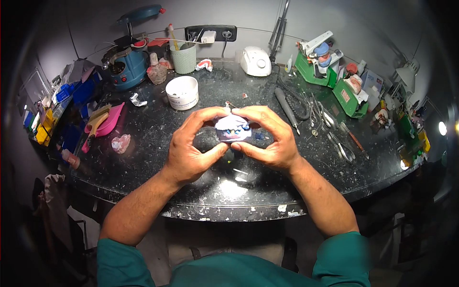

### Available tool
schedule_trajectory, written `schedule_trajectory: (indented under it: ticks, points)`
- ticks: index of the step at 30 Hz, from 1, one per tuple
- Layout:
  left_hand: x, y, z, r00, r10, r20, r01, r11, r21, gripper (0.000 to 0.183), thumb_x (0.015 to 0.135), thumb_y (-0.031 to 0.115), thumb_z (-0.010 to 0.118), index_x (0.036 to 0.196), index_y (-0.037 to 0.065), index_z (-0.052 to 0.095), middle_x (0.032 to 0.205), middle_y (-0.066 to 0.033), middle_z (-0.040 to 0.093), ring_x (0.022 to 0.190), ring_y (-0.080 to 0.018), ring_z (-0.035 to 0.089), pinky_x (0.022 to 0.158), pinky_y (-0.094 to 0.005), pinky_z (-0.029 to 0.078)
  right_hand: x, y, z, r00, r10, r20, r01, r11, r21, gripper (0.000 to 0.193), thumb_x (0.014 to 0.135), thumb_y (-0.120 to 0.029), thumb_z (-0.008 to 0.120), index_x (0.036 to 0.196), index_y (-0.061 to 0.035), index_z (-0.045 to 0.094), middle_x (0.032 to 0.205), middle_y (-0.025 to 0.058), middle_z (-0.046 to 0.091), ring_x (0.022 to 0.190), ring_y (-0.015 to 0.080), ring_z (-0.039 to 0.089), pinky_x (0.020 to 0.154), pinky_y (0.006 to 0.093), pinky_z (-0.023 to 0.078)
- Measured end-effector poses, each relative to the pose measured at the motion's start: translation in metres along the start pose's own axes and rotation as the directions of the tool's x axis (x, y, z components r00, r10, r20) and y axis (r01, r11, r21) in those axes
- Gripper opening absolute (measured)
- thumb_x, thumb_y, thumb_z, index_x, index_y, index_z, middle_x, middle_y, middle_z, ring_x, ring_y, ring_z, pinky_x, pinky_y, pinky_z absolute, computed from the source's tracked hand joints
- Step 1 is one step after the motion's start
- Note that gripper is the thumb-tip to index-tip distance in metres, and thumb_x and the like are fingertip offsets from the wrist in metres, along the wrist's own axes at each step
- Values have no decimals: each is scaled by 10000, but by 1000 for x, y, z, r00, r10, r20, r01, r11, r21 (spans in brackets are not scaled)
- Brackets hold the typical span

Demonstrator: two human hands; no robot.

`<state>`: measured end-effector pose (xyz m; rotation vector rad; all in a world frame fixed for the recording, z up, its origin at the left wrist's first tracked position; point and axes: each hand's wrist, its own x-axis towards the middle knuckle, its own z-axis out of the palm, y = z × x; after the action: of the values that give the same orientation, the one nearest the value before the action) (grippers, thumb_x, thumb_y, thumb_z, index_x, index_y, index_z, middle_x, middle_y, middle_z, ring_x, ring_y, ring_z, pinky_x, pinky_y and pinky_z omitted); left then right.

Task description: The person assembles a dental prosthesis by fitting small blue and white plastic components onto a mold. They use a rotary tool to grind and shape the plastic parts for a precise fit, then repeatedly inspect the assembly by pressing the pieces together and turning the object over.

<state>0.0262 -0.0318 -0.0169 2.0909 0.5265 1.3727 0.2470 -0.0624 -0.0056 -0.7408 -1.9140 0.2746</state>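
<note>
Between my two hands, over the middle of the dark bench, is a small whitish dental model (233, 128) with blue and pink patches on its front. Strong light washes out much of its detail. My left hand (193, 141) grips it from the left, fingers along the top and thumb at the lower edge. From the other side my right hand (272, 136) holds it the same way. Both thumb tips nearly meet below the model. Its back is hidden.
A white tub (182, 94) stands beyond my left hand; a pink dustpan (114, 118) and a pinkish plaster piece (121, 143) lie further left. To the right are a grey handpiece (286, 106), metal hand tools (340, 146) and green boxes (351, 98). The bench's front edge (234, 213) is close.
</note>
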Motion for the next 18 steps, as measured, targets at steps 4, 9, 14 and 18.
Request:
schedule_trajectory:
  ticks: [4, 9, 14, 18]
  points:
    - [0, -2, 0, 999, 47, -15, -47, 999, -20, 580, 738, -54, 756, 1286, 26, 584, 1282, -133, 612, 1200, -224, 608, 1051, -351, 485, 2, -3, 2, 1000, -20, -18, 20, 1000, -7, 595, 744, -128, 863, 1295, -59, 649, 1238, 125, 667, 1101, 239, 651, 888, 329, 554]
    - [1, 1, 2, 997, 74, -19, -74, 996, -40, 575, 734, -65, 748, 1277, 22, 580, 1291, -136, 604, 1219, -224, 599, 1062, -353, 482, 1, -4, -1, 1000, -25, -18, 25, 1000, -3, 588, 740, -127, 864, 1286, -60, 656, 1236, 131, 671, 1121, 260, 649, 918, 346, 548]
    - [0, -1, 1, 998, 53, -22, -54, 997, -47, 570, 729, -61, 748, 1264, 24, 575, 1279, -126, 603, 1202, -213, 603, 1050, -351, 493, 3, -4, 0, 998, -63, -20, 63, 998, -14, 587, 733, -124, 865, 1277, -52, 660, 1230, 133, 680, 1137, 284, 647, 939, 361, 543]
    - [-2, -2, 3, 998, 53, -31, -55, 996, -76, 571, 726, -61, 749, 1261, 27, 572, 1268, -119, 604, 1190, -208, 606, 1040, -350, 500, 2, -3, 0, 995, -98, -26, 97, 995, -27, 588, 729, -121, 865, 1275, -41, 660, 1232, 134, 682, 1139, 291, 646, 943, 365, 543]
